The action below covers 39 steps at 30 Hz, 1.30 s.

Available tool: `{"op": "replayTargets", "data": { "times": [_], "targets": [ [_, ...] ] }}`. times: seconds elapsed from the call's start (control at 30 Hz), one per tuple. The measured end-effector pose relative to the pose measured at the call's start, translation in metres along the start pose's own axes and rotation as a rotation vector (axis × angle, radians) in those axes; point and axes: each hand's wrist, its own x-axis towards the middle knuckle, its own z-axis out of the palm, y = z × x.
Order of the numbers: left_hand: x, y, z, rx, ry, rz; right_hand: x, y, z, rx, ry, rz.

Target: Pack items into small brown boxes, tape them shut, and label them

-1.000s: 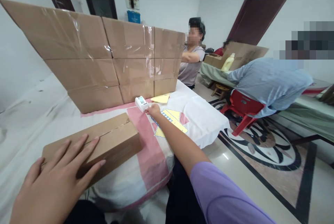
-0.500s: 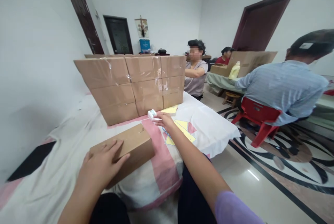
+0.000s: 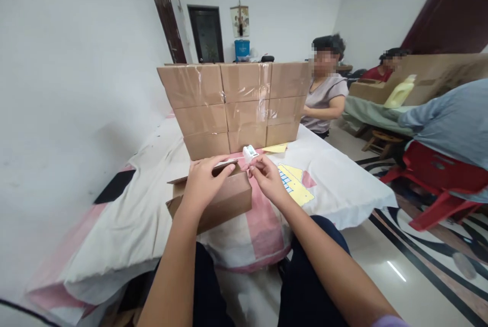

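A brown cardboard box (image 3: 229,200) lies lengthwise on the cloth in front of me, its top flap lifted and its left end flaps sticking out. My left hand (image 3: 206,179) is closed over the lifted flap, thumb on the near side and fingers beyond it. At the box's right end, my right hand (image 3: 263,172) has its thumb and fingertips pinched together; whatever lies between them is too small to make out. Just beyond those fingertips is a small white object (image 3: 249,152) with a pale blue patch.
Behind the box stands a wall of stacked, taped cartons (image 3: 246,108). Yellow paper pieces (image 3: 299,189) lie on the tablecloth (image 3: 339,189) to the right. A black flat item (image 3: 114,186) is at left. One person (image 3: 326,93) sits beyond the cartons; others sit at a second table.
The box's flap has come up, and my left hand has moved from flat on top to grip it. My right hand has drawn back from the white object to the box's right end. The view has swung left.
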Motion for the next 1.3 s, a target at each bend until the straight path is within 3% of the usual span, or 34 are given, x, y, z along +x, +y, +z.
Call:
{"op": "replayTargets", "data": {
  "times": [0.13,0.33,0.43,0.5,0.6,0.67,0.9,1.07,1.3],
  "targets": [
    [-0.01,-0.004,0.003,-0.08,0.111,0.056,-0.013,-0.018,0.0,-0.148,-0.031,-0.172],
    [-0.013,0.007,0.003,-0.362,0.063,0.244,-0.025,-0.027,0.011,-0.152,-0.237,-0.16],
    [-0.016,0.008,0.002,-0.301,0.274,0.288,-0.026,-0.028,0.015,-0.279,-0.226,-0.157],
    [-0.017,0.007,-0.001,-0.241,0.375,0.32,-0.025,-0.028,0.016,-0.451,-0.178,-0.28],
    [-0.017,0.006,-0.004,-0.239,0.41,0.33,-0.022,-0.022,0.018,-0.677,-0.148,-0.526],
    [-0.018,0.005,-0.006,-0.249,0.433,0.315,-0.021,-0.014,0.023,-0.756,-0.181,-0.599],
    [-0.021,0.003,-0.022,-0.379,0.596,0.199,-0.016,0.002,0.04,-0.904,-0.23,-0.481],
    [-0.019,-0.017,-0.03,-0.491,0.509,0.029,-0.002,-0.001,0.042,-1.168,-0.341,-0.46],
    [-0.019,-0.042,-0.033,-0.474,0.28,-0.128,0.007,0.011,0.052,-1.249,-0.406,-0.37]
  ]
}}
